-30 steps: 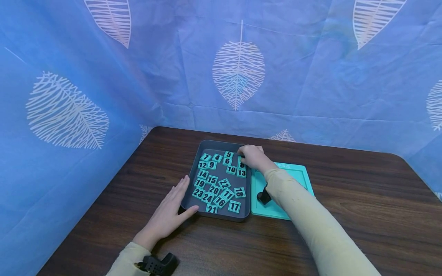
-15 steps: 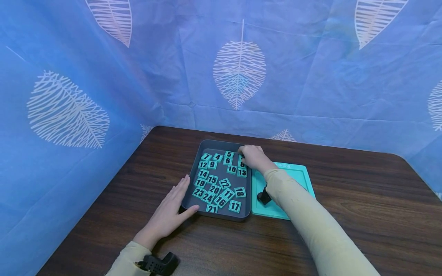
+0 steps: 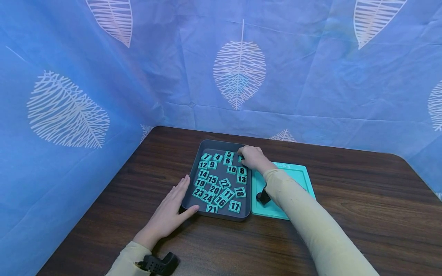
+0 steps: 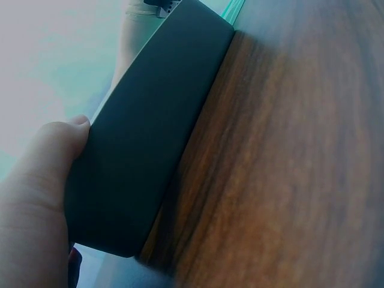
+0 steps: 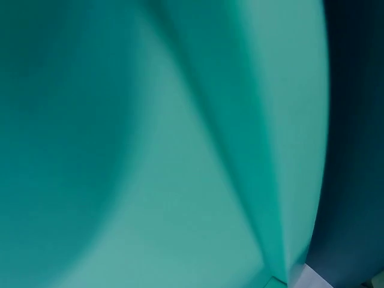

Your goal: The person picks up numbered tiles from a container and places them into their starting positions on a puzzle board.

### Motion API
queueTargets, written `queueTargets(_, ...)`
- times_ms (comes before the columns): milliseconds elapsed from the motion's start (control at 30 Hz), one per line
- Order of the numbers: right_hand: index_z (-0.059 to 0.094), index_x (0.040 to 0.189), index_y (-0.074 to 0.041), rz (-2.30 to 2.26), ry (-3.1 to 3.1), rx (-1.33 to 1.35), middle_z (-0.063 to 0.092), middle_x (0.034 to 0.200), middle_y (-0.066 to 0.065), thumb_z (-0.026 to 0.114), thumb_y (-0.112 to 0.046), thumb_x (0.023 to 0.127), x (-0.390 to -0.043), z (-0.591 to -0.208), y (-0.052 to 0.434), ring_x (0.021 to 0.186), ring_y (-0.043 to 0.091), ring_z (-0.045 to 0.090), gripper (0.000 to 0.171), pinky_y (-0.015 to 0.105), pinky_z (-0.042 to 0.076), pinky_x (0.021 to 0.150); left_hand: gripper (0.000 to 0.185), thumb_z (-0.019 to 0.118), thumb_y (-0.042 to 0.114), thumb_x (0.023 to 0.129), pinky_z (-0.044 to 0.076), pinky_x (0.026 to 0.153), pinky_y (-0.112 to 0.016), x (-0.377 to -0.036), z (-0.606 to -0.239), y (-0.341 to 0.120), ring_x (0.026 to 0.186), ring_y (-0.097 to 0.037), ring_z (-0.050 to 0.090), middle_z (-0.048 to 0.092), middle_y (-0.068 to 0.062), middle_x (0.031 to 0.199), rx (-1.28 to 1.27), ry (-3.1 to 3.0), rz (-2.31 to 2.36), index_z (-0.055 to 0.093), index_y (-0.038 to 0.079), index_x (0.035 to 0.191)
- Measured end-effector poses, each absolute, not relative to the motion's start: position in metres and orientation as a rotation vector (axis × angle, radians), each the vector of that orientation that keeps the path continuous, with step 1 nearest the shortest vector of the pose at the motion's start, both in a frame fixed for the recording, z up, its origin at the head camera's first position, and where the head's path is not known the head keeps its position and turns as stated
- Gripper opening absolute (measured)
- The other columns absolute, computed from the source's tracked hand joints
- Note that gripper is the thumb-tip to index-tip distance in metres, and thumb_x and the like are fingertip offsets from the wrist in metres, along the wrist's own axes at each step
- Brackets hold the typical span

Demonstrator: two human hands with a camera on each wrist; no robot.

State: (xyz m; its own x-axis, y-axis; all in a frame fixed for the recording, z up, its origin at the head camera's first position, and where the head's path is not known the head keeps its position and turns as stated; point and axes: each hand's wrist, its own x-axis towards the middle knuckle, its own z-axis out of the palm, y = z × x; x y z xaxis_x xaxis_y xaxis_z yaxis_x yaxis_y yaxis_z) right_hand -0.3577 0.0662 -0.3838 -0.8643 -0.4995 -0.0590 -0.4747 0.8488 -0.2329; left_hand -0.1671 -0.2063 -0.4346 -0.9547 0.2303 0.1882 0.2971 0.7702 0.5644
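The left hand (image 3: 169,214) lies flat on the desk (image 3: 345,214) with its fingers (image 3: 181,188) straight and released, pressed along the near left side of a dark grey tray (image 3: 221,216); the thumb touches the tray's near corner, as the left wrist view shows against the tray's outer wall (image 4: 150,138). The right hand (image 3: 252,157) reaches into the tray's far right corner, its fingers (image 3: 242,150) curled down onto a small teal number tile (image 3: 239,158) that they mostly hide; whether they are pinching it or only touching it cannot be told. Just beside those fingers lie tiles 5 (image 3: 228,154), 6 (image 3: 226,161), 10 (image 3: 231,169), 8 (image 3: 242,171) and 13 (image 3: 241,179), with more numbered tiles scattered nearer the left fingers. Under the right forearm, touching the tray's right side, sits a teal board (image 3: 304,180). The right wrist view shows only blurred teal surface.
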Motion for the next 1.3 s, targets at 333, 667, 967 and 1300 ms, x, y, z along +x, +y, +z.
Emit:
queueTargets(333,0.061,0.123,0.0,-0.376,2.958,-0.849,0.057,0.121,0.018,0.062,-0.007,0.092,-0.351,-0.377,0.071,0.116,0.037,0.05,0.032,0.056,0.036,0.097,0.087,0.056,0.054,0.091,0.016,0.114,-0.049,-0.167,-0.433,-0.204,0.144,-0.022,0.012,0.012,-0.004,0.159,-0.446,-2.838,-0.954,0.011,0.015,0.155)
queueTargets(667,0.058,0.126,0.001,-0.635,2.948,-0.859,0.054,0.121,0.016,0.064,-0.009,0.091,-0.337,-0.361,0.085,0.111,0.031,0.052,0.036,0.047,0.043,0.094,0.086,0.054,0.056,0.092,0.015,0.115,-0.047,-0.169,-0.432,-0.204,0.145,-0.019,0.01,0.01,0.0,0.16,-0.431,-2.86,-0.953,0.009,0.018,0.155)
queueTargets(967,0.057,0.126,0.004,-0.687,2.951,-0.894,0.054,0.119,0.018,0.065,-0.007,0.09,-0.327,-0.357,0.109,0.103,0.03,0.053,0.039,0.043,0.048,0.082,0.086,0.054,0.056,0.092,0.015,0.114,-0.048,-0.168,-0.431,-0.204,0.145,-0.02,0.011,0.011,-0.002,0.16,-0.425,-2.857,-0.959,0.01,0.018,0.155)
queueTargets(1300,0.058,0.122,0.005,-0.58,2.95,-0.836,0.056,0.117,0.02,0.066,-0.003,0.087,-0.32,-0.359,0.147,0.103,0.033,0.054,0.037,0.046,0.048,0.083,0.088,0.054,0.058,0.091,0.015,0.114,-0.049,-0.167,-0.432,-0.204,0.145,-0.022,0.01,0.011,-0.003,0.16,-0.399,-2.869,-0.946,0.01,0.017,0.155)
